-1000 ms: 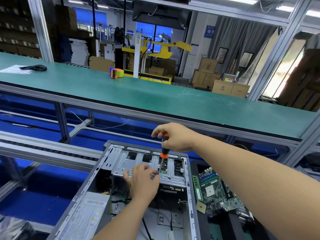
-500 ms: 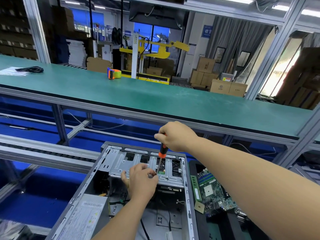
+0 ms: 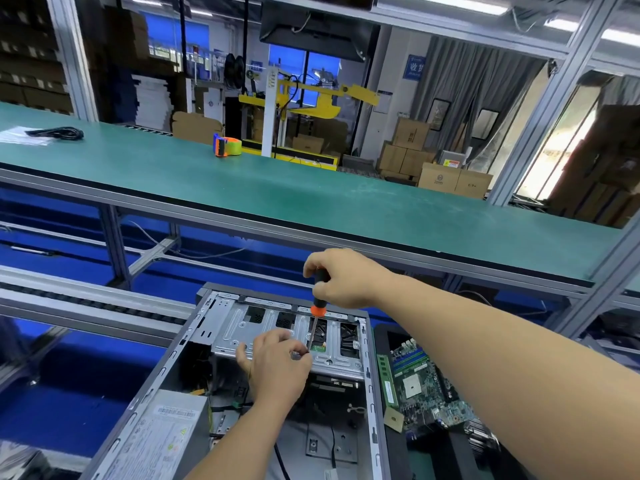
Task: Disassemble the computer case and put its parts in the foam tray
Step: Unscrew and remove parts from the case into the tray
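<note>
An open grey computer case (image 3: 194, 344) lies on its side below me. A silver drive cage (image 3: 235, 330) spans its far end. My right hand (image 3: 343, 278) grips the black-and-orange handle of a screwdriver (image 3: 317, 311), which stands nearly upright with its tip down on the cage. My left hand (image 3: 277, 365) rests on the cage and pinches something small at the tip, probably a screw; the fingers hide it. A power supply (image 3: 162, 434) with a white label fills the case's near left corner. To the right, a green motherboard (image 3: 422, 386) lies in the dark foam tray (image 3: 381, 334).
A long green-topped shelf (image 3: 311, 199) crosses just beyond the case, with an orange and green tape dispenser (image 3: 227, 146) and a coiled black cable (image 3: 59, 133) on it. A roller conveyor rail (image 3: 86, 303) runs at left. Cardboard boxes (image 3: 446, 178) are stacked behind.
The view has shifted slightly. Both hands stay at the same spot on the drive cage, the screwdriver standing a little more upright.
</note>
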